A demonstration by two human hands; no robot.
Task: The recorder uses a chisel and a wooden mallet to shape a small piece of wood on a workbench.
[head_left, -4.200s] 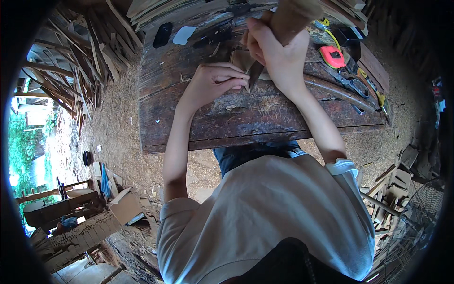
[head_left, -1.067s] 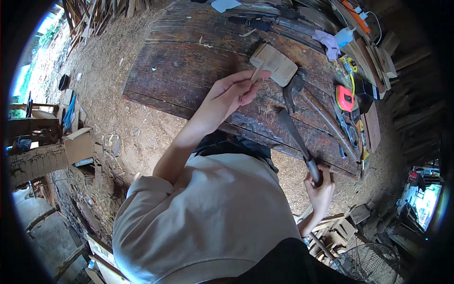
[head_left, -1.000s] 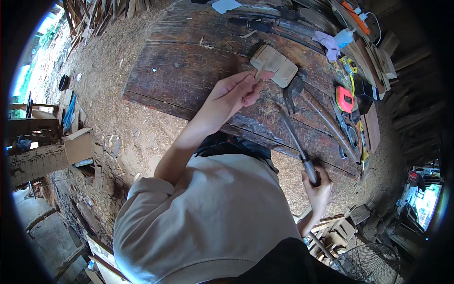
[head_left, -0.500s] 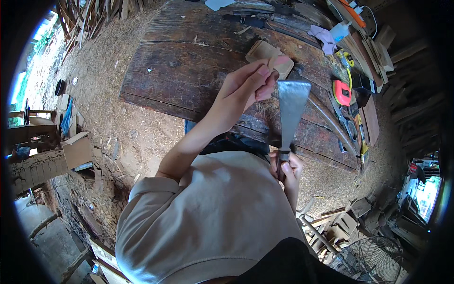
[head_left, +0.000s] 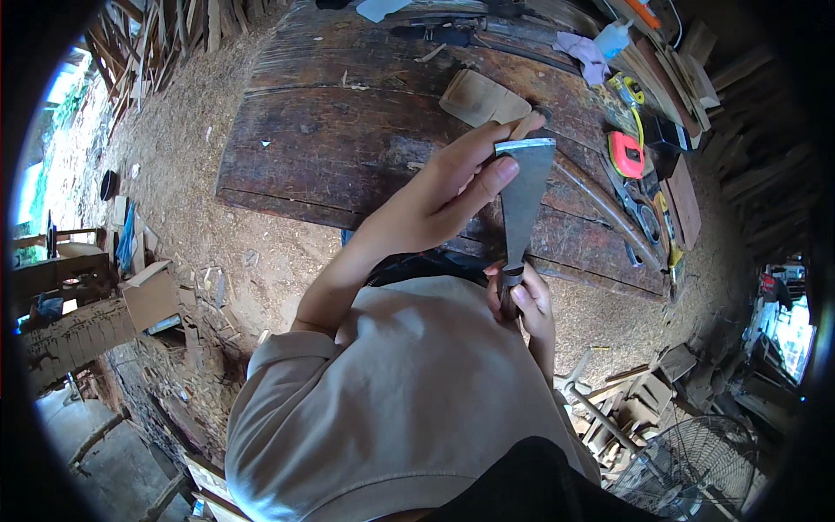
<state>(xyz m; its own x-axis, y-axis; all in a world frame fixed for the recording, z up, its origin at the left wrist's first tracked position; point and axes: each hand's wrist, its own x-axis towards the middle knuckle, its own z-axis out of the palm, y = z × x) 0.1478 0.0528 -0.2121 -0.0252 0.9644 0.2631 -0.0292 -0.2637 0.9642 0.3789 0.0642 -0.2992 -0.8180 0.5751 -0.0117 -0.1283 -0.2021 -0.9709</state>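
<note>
My right hand (head_left: 532, 306) is wrapped round the dark handle of a wide chisel (head_left: 525, 196), close to my body at the table's near edge. Its flared metal blade points away from me, broad end outermost. My left hand (head_left: 435, 196) is closed beside that broad end, with the thumb at the blade's side. A small light strip of wood (head_left: 526, 126) shows at its fingers, just beyond the edge; part of it is hidden. Behind the hand, a flat wooden block with rounded corners (head_left: 478, 96) lies on the worn wooden table (head_left: 304, 148).
Right of the blade lies a long wooden tool handle (head_left: 604, 209). Further right are a red tape measure (head_left: 625, 155), a yellow tape measure (head_left: 626, 89) and scissors (head_left: 648, 222). A white bottle (head_left: 612, 39) and cloth (head_left: 584, 56) sit far right. A fan (head_left: 696, 461) stands lower right.
My left hand has turned and moved closer to the blade, its thumb now at the blade's side. The chisel has shifted slightly left and its blade face has darkened.
</note>
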